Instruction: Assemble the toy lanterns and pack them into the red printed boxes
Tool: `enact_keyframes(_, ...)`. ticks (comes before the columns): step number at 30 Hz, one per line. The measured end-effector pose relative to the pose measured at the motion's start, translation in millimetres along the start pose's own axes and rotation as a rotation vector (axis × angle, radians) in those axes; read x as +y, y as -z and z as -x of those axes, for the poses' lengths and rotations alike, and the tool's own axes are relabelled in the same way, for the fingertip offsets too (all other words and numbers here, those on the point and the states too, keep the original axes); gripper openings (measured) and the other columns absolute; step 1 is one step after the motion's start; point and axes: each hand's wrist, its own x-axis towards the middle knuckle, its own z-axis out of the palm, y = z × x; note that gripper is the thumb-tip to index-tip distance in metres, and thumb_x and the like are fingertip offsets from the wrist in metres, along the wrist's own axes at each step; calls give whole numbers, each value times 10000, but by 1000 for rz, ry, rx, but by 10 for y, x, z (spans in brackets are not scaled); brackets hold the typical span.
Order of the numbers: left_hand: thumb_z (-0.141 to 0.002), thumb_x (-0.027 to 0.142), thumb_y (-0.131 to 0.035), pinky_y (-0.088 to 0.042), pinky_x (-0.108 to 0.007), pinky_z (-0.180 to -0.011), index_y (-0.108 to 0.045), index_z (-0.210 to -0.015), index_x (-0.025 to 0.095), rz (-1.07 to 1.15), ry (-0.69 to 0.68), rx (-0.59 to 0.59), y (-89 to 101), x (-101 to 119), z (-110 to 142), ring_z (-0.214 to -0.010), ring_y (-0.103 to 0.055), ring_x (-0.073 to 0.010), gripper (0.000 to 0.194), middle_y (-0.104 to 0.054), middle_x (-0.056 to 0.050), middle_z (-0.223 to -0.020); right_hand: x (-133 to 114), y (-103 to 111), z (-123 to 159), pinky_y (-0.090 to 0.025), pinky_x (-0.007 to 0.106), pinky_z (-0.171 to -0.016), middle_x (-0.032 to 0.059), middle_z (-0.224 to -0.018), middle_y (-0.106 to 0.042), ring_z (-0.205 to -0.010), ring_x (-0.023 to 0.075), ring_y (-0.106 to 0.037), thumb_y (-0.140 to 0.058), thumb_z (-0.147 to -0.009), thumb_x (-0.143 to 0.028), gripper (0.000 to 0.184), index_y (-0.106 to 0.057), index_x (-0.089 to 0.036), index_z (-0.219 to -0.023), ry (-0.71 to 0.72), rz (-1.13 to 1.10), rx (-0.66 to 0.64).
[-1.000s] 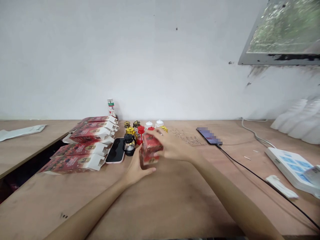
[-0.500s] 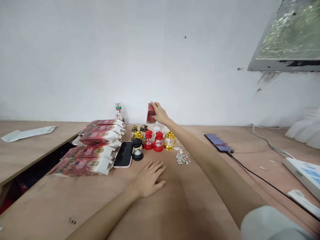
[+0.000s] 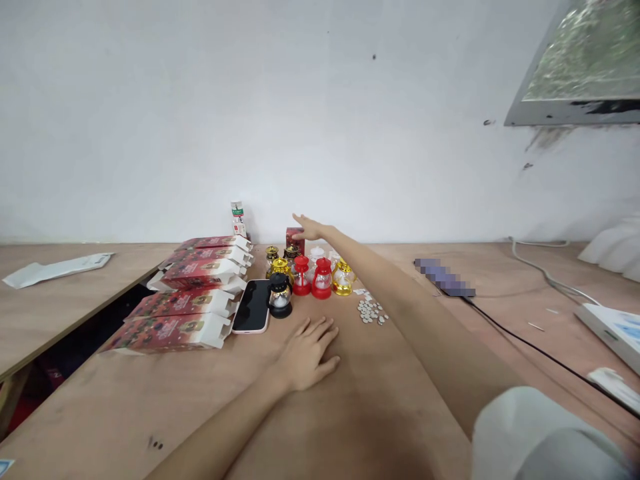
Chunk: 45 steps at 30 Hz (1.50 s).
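Note:
My left hand (image 3: pixel 307 357) lies flat on the wooden table, fingers spread and holding nothing. My right hand (image 3: pixel 311 229) is stretched out by the wall with its fingers extended, just over a small red box (image 3: pixel 295 238) that stands upright behind the lanterns. Whether the fingertips touch that box I cannot tell. Between my hands stands a cluster of miniature lanterns: a black lantern (image 3: pixel 280 297) in front, red lanterns (image 3: pixel 323 279), gold ones (image 3: pixel 343 279), and dark and whitish ones partly hidden behind. Several round button cells (image 3: pixel 371 312) lie loose to the right.
Red printed cartons (image 3: pixel 170 330) with open white flaps lie in a row at left. A pink-edged phone (image 3: pixel 251 307) is beside them. Behind stands a small bottle (image 3: pixel 239 219). At right lie another phone (image 3: pixel 444 278) with a black cable and a white box (image 3: pixel 613 327). A gap separates the tables.
My right hand has lowered the red box onto the table by the wall, and its fingers have opened from it. My left hand stays flat on the table. The view has shifted slightly.

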Motion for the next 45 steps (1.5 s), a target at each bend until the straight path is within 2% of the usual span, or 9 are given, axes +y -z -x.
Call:
enact_keyframes(3, -877, 353, -455, -232, -506, -1108, -382, -1360, 157, -2, -8, 3, -12, -23, -5, -1352, -290, -266, 527, -350, -132, -1446, 68, 413, 47, -230, 569, -1075, 148, -1523, -141, -1370, 345, -220, -558, -826, -401, 790, -128, -186, -1452, 9, 30, 76)
enact_keyframes(7, -897, 366, -411, -207, -505, -1118, -362, -1371, 146, 7, -16, -1, -34, -46, -14, -1364, -262, -259, 525, -327, -126, -1458, -15, 818, 569, -191, 555, -1107, 65, -1536, -129, -1394, 301, -158, -445, -881, -411, 680, -113, -233, -1447, 177, 97, 495)
enact_keyframes(12, -907, 374, -391, -203, -509, -1118, -344, -1379, 135, -10, -22, -2, -47, -68, -17, -1367, -254, -263, 531, -313, -133, -1463, -331, 415, 1940, -341, 472, -1062, 98, -1441, -334, -1327, 211, -336, -323, -924, -220, 530, -134, -234, -1419, 207, -36, 976)
enact_keyframes(16, -895, 364, -415, -258, -496, -1099, -406, -1336, 164, -34, -42, 33, -56, -91, -14, -1341, -317, -258, 484, -373, -117, -1439, -134, -241, 2756, -409, 463, -995, 116, -1330, -463, -1245, 237, -442, -428, -870, -159, 497, -302, -241, -1344, 185, 29, 852)
enact_keyframes(20, -862, 242, -433, -318, -442, -1065, -542, -1179, 185, -82, -105, 162, -24, -104, 2, -1265, -425, -229, 339, -541, -84, -1300, 221, -467, 2960, -444, 475, -932, 145, -1240, -516, -1175, 267, -488, -432, -849, -185, 392, -416, -176, -1240, -28, -6, 739)
enact_keyframes(24, -832, 179, -438, -304, -451, -1042, -563, -1119, 210, -174, -49, 587, 99, -157, 27, -1228, -445, -251, 315, -544, -100, -1263, 250, -432, 2928, -475, 428, -826, 108, -976, -626, -947, 253, -577, -431, -818, -141, 232, -547, -184, -1014, -39, -10, 545)
enact_keyframes(30, -742, 302, -604, -264, -537, -1034, -412, -1257, 152, -82, 414, 1164, 261, -410, 23, -1285, -325, -353, 569, -372, -189, -1355, 120, -473, 2913, -448, 379, -800, 91, -927, -647, -922, 231, -563, -431, -766, -36, 287, -591, -183, -954, 106, 52, 298)
enact_keyframes(37, -655, 366, -676, -447, -447, -911, -382, -1229, 166, 417, 561, 1024, 185, -618, -41, -1043, -562, -278, 676, -573, -117, -1115, 141, -463, 2920, -425, 371, -798, 71, -876, -679, -880, 219, -563, -455, -771, -26, 270, -638, -192, -878, 142, 79, 285)
enact_keyframes(45, -670, 428, -621, -494, -398, -784, -528, -996, 159, 258, 483, 910, 168, -505, -31, -885, -581, -251, 433, -559, -83, -964, 169, -516, 2896, -429, 338, -735, 61, -827, -674, -803, 204, -573, -445, -814, -24, 265, -629, -191, -906, 206, 133, 289)
